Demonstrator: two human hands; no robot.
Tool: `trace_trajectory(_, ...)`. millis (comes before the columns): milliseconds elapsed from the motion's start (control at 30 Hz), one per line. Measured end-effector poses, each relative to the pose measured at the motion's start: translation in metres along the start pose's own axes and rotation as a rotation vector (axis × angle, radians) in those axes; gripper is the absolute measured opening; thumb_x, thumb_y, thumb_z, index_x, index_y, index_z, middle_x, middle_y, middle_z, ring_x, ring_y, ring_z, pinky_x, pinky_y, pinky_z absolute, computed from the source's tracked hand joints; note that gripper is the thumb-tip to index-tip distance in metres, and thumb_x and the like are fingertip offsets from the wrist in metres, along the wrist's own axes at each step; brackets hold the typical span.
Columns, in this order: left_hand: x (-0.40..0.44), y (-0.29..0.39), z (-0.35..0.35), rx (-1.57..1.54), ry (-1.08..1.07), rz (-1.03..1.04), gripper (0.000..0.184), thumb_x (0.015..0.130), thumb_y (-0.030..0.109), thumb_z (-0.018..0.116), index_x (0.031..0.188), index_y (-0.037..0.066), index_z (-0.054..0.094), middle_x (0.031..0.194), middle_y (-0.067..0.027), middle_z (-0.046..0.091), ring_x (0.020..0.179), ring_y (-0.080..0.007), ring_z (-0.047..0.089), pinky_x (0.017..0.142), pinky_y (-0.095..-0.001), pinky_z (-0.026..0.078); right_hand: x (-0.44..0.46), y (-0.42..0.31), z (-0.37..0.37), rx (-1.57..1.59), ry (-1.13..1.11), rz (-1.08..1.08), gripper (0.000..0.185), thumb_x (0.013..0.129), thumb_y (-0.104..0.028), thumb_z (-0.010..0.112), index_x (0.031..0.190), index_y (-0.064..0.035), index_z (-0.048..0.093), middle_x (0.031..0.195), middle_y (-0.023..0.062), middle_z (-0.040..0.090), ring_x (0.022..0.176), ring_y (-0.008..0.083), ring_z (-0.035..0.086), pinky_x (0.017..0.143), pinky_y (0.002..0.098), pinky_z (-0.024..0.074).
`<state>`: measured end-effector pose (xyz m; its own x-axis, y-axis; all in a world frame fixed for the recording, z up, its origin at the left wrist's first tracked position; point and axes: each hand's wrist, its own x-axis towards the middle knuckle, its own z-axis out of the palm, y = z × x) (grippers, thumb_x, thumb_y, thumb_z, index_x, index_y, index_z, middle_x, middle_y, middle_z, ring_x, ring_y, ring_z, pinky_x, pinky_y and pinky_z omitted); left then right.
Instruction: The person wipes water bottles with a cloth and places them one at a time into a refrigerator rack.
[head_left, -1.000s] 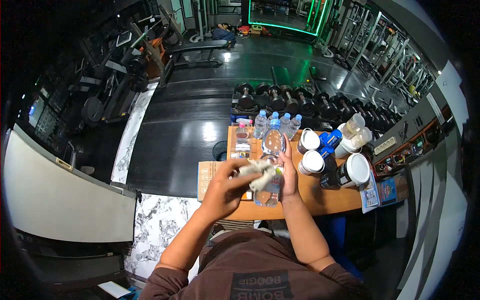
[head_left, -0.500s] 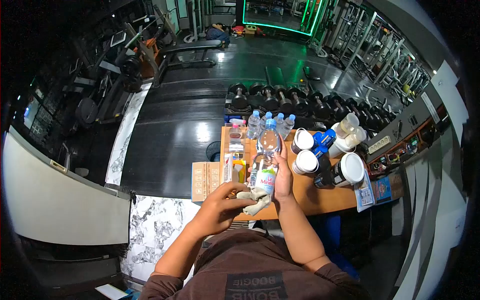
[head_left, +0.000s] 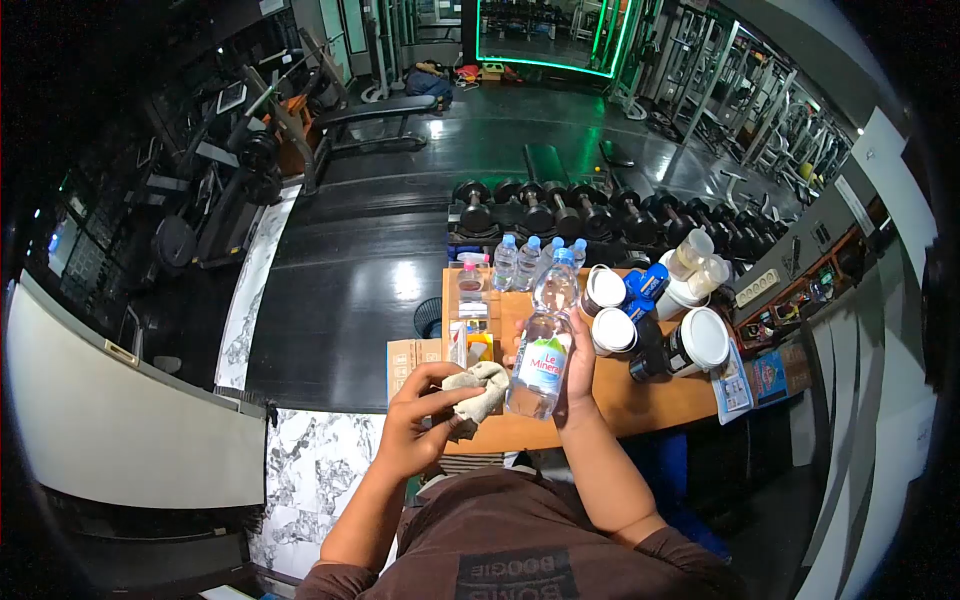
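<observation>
My right hand [head_left: 578,372] is wrapped round a large clear water bottle [head_left: 542,362] with a blue cap and a "Le Minerale"-style label. The bottle is tilted slightly, its cap pointing away from me, above the near part of the wooden table [head_left: 640,408]. In my left hand [head_left: 418,420] a pale, crumpled cloth [head_left: 480,392] is pinched between thumb and fingers. The cloth is to the left of the bottle, with a small gap between them. Part of my right hand is hidden behind the bottle.
Several smaller blue-capped bottles [head_left: 504,262] stand at the table's back edge. White-lidded tubs [head_left: 696,340] and a blue container [head_left: 645,288] crowd its right side. A cardboard box [head_left: 408,358] sits at the left. Behind the table runs a dumbbell rack [head_left: 600,215].
My left hand has drawn the cloth off the bottle's lower part, to the left. The bottle's base is now uncovered, and the bottle has shifted slightly right.
</observation>
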<state>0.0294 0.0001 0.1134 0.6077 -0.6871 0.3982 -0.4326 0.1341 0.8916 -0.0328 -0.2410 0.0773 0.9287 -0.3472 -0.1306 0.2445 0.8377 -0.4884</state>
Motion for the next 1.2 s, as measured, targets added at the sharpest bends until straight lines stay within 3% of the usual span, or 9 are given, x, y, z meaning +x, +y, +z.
trace_trajectory(100, 0.004, -0.008, -0.003, -0.015, 0.047, 0.016, 0.054, 0.079, -0.017, 0.068, 0.126, 0.008, 0.078, 0.131, -0.0125, 0.060, 0.113, -0.0241, 0.063, 0.096, -0.0343, 0.051, -0.003, -0.004, 0.000, 0.076, -0.195, -0.020, 0.060, 0.107, -0.046, 0.036, 0.118, 0.0059, 0.063, 0.110, 0.0231, 0.071, 0.099, 0.0375, 0.073, 0.089, 0.0538, 0.0618)
trace_trajectory(233, 0.018, -0.015, -0.004, 0.031, 0.108, -0.008, 0.048, 0.085, -0.009, 0.072, 0.130, 0.008, 0.076, 0.133, -0.0124, 0.058, 0.120, -0.0235, 0.060, 0.101, -0.0321, 0.047, -0.001, 0.008, -0.011, -0.072, -0.006, 0.003, 0.066, 0.107, -0.056, 0.042, 0.125, 0.0037, 0.062, 0.110, 0.0209, 0.071, 0.105, 0.0386, 0.074, 0.097, 0.0545, 0.0606)
trace_trajectory(367, 0.043, -0.023, -0.005, -0.014, 0.155, -0.001, 0.046, 0.090, -0.007, 0.073, 0.132, 0.009, 0.075, 0.133, -0.0118, 0.058, 0.122, -0.0235, 0.060, 0.103, -0.0328, 0.048, -0.016, 0.003, 0.013, 0.004, -0.093, 0.151, 0.067, 0.108, -0.061, 0.043, 0.124, 0.0009, 0.063, 0.110, 0.0174, 0.072, 0.097, 0.0325, 0.076, 0.088, 0.0499, 0.0644)
trace_trajectory(467, 0.063, -0.007, -0.002, -0.035, 0.121, -0.080, 0.044, 0.091, -0.004, 0.072, 0.134, 0.005, 0.073, 0.136, -0.0106, 0.055, 0.131, -0.0214, 0.055, 0.109, -0.0308, 0.042, -0.012, 0.008, -0.001, -0.074, -0.126, 0.110, 0.064, 0.108, -0.060, 0.044, 0.124, -0.0007, 0.064, 0.107, 0.0153, 0.073, 0.088, 0.0279, 0.076, 0.081, 0.0459, 0.0661)
trace_trajectory(500, 0.069, -0.004, 0.001, 0.002, 0.122, -0.071, 0.044, 0.092, -0.004, 0.072, 0.135, 0.007, 0.073, 0.136, -0.0109, 0.055, 0.130, -0.0205, 0.056, 0.107, -0.0308, 0.045, -0.014, 0.010, -0.001, -0.099, -0.113, 0.080, 0.060, 0.108, -0.058, 0.046, 0.126, -0.0031, 0.064, 0.108, 0.0145, 0.074, 0.092, 0.0261, 0.075, 0.086, 0.0449, 0.0642)
trace_trajectory(667, 0.102, -0.008, 0.017, 0.065, 0.146, 0.032, 0.047, 0.090, -0.005, 0.074, 0.134, 0.011, 0.074, 0.136, -0.0119, 0.057, 0.120, -0.0220, 0.062, 0.100, -0.0347, 0.052, -0.020, 0.016, 0.005, -0.085, -0.127, 0.133, 0.052, 0.108, -0.051, 0.050, 0.127, -0.0040, 0.063, 0.102, 0.0121, 0.074, 0.087, 0.0257, 0.075, 0.081, 0.0406, 0.0632)
trace_trajectory(767, 0.128, -0.014, 0.022, 0.253, 0.147, 0.138, 0.047, 0.086, -0.006, 0.076, 0.130, 0.013, 0.076, 0.134, -0.0139, 0.059, 0.117, -0.0283, 0.065, 0.099, -0.0338, 0.052, -0.021, 0.022, 0.000, -0.090, -0.207, 0.188, 0.054, 0.107, -0.051, 0.050, 0.128, -0.0027, 0.063, 0.103, 0.0113, 0.073, 0.088, 0.0257, 0.075, 0.082, 0.0416, 0.0640)
trace_trajectory(867, 0.147, -0.031, 0.022, 0.443, 0.114, 0.254, 0.038, 0.086, -0.001, 0.075, 0.121, 0.012, 0.078, 0.126, -0.0131, 0.066, 0.114, -0.0375, 0.061, 0.099, -0.0434, 0.051, -0.028, 0.022, 0.014, -0.097, -0.199, 0.203, 0.055, 0.107, -0.052, 0.049, 0.127, -0.0021, 0.063, 0.103, 0.0123, 0.073, 0.088, 0.0260, 0.076, 0.081, 0.0424, 0.0649)
trace_trajectory(1200, 0.118, -0.001, 0.030, 0.652, 0.016, 0.234, 0.037, 0.083, 0.000, 0.072, 0.117, 0.012, 0.078, 0.123, -0.0101, 0.065, 0.113, -0.0370, 0.059, 0.099, -0.0446, 0.052, -0.014, 0.030, -0.019, -0.027, -0.150, 0.178, 0.054, 0.110, -0.049, 0.044, 0.133, -0.0025, 0.061, 0.106, 0.0135, 0.074, 0.089, 0.0285, 0.075, 0.083, 0.0444, 0.0636)
